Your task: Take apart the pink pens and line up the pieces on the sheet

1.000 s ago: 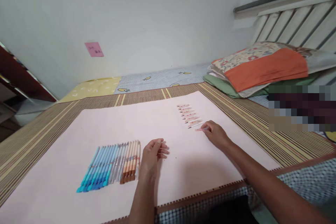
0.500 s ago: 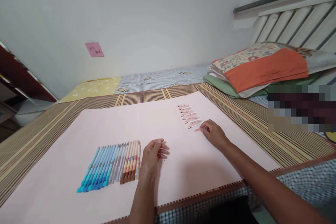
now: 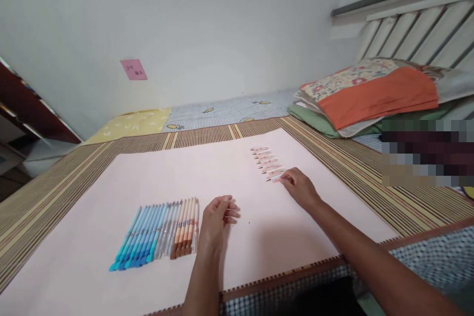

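Note:
My right hand (image 3: pixel 299 187) pinches the near end of a slim, pink-patterned pen piece (image 3: pixel 278 180), mostly hidden by the fingers. It is low over the paper, beside the closest piece of a short row of thin white-and-pink, dark-tipped pen pieces (image 3: pixel 267 162). My left hand (image 3: pixel 219 212) rests on the pale pink sheet (image 3: pixel 155 173), its fingers loosely apart and holding nothing. Just left of it, pens lie side by side: blue pens (image 3: pixel 138 237), clear grey pens (image 3: pixel 168 229) and peach pens with brown ends (image 3: pixel 184 229). A paler clear pen (image 3: pixel 195 227) ends that row.
Beneath the sheet is a striped woven mat (image 3: pixel 326 163) on a bed. Folded orange and floral bedding (image 3: pixel 381 96) lies at the back right, by a white slatted headboard (image 3: pixel 433 29). A pink note (image 3: pixel 134 69) is on the wall (image 3: pixel 237 29).
My right hand has shifted slightly up and left, bringing the pink-patterned piece against or very near the end of the row. My left hand has hardly moved.

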The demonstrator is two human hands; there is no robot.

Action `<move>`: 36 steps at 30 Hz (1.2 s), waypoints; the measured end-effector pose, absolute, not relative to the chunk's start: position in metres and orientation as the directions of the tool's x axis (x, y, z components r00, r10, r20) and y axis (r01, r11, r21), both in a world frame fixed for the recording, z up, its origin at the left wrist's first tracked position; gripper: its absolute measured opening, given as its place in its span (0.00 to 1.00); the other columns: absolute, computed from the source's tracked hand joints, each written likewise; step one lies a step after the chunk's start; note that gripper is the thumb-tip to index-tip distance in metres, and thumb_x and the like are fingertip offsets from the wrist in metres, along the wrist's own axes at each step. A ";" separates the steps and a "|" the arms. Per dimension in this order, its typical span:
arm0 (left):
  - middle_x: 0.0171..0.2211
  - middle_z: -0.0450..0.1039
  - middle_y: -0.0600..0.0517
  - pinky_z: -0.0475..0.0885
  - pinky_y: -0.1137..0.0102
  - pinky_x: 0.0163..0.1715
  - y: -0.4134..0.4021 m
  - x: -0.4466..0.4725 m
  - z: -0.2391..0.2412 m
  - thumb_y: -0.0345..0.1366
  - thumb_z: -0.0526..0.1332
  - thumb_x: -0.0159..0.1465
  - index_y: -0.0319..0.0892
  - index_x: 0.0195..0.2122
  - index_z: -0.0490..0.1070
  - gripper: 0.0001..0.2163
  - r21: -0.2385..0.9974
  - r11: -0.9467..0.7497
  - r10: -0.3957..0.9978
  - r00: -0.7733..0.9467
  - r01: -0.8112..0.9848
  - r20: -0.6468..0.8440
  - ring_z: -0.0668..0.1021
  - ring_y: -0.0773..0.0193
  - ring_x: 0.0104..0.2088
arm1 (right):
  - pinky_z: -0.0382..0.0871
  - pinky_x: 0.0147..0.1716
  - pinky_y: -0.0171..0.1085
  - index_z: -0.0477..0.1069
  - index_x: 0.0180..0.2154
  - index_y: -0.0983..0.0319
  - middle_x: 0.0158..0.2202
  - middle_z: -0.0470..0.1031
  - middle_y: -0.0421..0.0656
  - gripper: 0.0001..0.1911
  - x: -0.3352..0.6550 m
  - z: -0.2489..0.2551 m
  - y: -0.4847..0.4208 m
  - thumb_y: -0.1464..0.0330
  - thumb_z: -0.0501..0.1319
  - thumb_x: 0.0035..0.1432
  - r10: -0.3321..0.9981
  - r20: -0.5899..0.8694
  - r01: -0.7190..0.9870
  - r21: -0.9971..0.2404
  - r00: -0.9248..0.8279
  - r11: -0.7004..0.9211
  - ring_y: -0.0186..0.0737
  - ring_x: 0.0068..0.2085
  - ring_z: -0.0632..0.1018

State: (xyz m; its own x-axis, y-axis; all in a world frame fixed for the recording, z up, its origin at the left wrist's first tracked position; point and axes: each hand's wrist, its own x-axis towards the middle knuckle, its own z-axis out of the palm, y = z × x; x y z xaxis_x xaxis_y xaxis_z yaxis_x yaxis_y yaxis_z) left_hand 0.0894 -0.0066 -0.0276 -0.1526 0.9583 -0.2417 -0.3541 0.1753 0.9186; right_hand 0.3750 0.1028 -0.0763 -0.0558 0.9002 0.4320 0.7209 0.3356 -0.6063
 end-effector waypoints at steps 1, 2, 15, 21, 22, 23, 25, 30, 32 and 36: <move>0.27 0.79 0.49 0.69 0.73 0.22 -0.007 0.089 -0.028 0.48 0.72 0.52 0.35 0.38 0.74 0.21 0.919 0.175 0.958 -0.152 -0.355 -0.241 0.78 0.65 0.23 | 0.67 0.35 0.39 0.72 0.33 0.58 0.36 0.72 0.42 0.05 0.374 -0.077 0.103 0.64 0.60 0.58 0.900 0.432 0.722 -0.607 -0.049 0.331 0.38 0.32 0.73; 0.27 0.79 0.49 0.69 0.73 0.22 -0.007 0.089 -0.027 0.47 0.72 0.52 0.35 0.38 0.74 0.21 0.919 0.175 0.958 -0.154 -0.355 -0.242 0.78 0.65 0.23 | 0.67 0.35 0.39 0.72 0.33 0.58 0.36 0.72 0.42 0.05 0.373 -0.077 0.103 0.64 0.60 0.58 0.901 0.432 0.723 -0.609 -0.043 0.326 0.38 0.32 0.73; 0.26 0.78 0.50 0.69 0.73 0.22 -0.007 0.091 -0.026 0.46 0.72 0.52 0.36 0.38 0.74 0.20 0.916 0.183 0.952 -0.167 -0.356 -0.255 0.78 0.65 0.23 | 0.67 0.36 0.39 0.72 0.34 0.57 0.36 0.71 0.42 0.04 0.369 -0.080 0.108 0.65 0.60 0.58 0.888 0.458 0.715 -0.604 -0.052 0.353 0.38 0.32 0.72; 0.27 0.79 0.49 0.69 0.73 0.22 -0.007 0.091 -0.026 0.47 0.72 0.52 0.36 0.38 0.74 0.20 0.919 0.188 0.953 -0.163 -0.348 -0.256 0.79 0.65 0.23 | 0.67 0.35 0.39 0.71 0.33 0.57 0.37 0.71 0.42 0.04 0.370 -0.077 0.106 0.66 0.59 0.58 0.895 0.443 0.723 -0.601 -0.054 0.341 0.39 0.32 0.73; 0.27 0.79 0.49 0.69 0.73 0.22 -0.007 0.091 -0.026 0.47 0.72 0.52 0.36 0.38 0.74 0.21 0.918 0.188 0.953 -0.162 -0.348 -0.256 0.79 0.65 0.24 | 0.67 0.35 0.39 0.71 0.33 0.57 0.37 0.71 0.42 0.04 0.371 -0.077 0.106 0.66 0.59 0.58 0.893 0.447 0.722 -0.599 -0.057 0.346 0.39 0.32 0.74; 0.27 0.79 0.49 0.69 0.73 0.22 -0.007 0.091 -0.026 0.47 0.72 0.52 0.36 0.38 0.74 0.21 0.918 0.188 0.953 -0.161 -0.348 -0.256 0.79 0.65 0.24 | 0.67 0.35 0.39 0.71 0.33 0.57 0.37 0.71 0.42 0.04 0.371 -0.076 0.106 0.66 0.59 0.58 0.891 0.450 0.722 -0.597 -0.060 0.351 0.39 0.33 0.74; 0.27 0.79 0.49 0.69 0.73 0.22 -0.007 0.091 -0.026 0.48 0.72 0.52 0.36 0.38 0.74 0.21 0.918 0.187 0.953 -0.163 -0.350 -0.256 0.79 0.65 0.24 | 0.68 0.35 0.39 0.71 0.33 0.57 0.37 0.71 0.42 0.03 0.373 -0.076 0.107 0.66 0.59 0.58 0.887 0.457 0.720 -0.594 -0.064 0.358 0.39 0.32 0.74; 0.27 0.79 0.49 0.68 0.73 0.22 -0.007 0.091 -0.027 0.48 0.72 0.51 0.36 0.38 0.74 0.22 0.917 0.189 0.952 -0.163 -0.350 -0.259 0.79 0.65 0.24 | 0.68 0.37 0.40 0.71 0.33 0.58 0.38 0.71 0.42 0.04 0.374 -0.078 0.109 0.67 0.58 0.59 0.888 0.451 0.724 -0.583 -0.087 0.367 0.38 0.33 0.75; 0.27 0.79 0.48 0.68 0.73 0.22 -0.007 0.091 -0.027 0.49 0.72 0.51 0.36 0.38 0.74 0.22 0.919 0.185 0.953 -0.163 -0.348 -0.254 0.79 0.65 0.24 | 0.69 0.38 0.40 0.71 0.33 0.58 0.38 0.71 0.42 0.04 0.374 -0.078 0.109 0.67 0.58 0.59 0.891 0.446 0.726 -0.584 -0.087 0.363 0.38 0.33 0.75; 0.28 0.79 0.47 0.68 0.72 0.23 -0.007 0.091 -0.026 0.49 0.72 0.51 0.36 0.37 0.74 0.22 0.921 0.184 0.955 -0.159 -0.343 -0.250 0.79 0.64 0.24 | 0.69 0.39 0.40 0.71 0.33 0.58 0.39 0.72 0.42 0.04 0.373 -0.076 0.107 0.68 0.58 0.59 0.896 0.436 0.727 -0.590 -0.081 0.353 0.39 0.34 0.76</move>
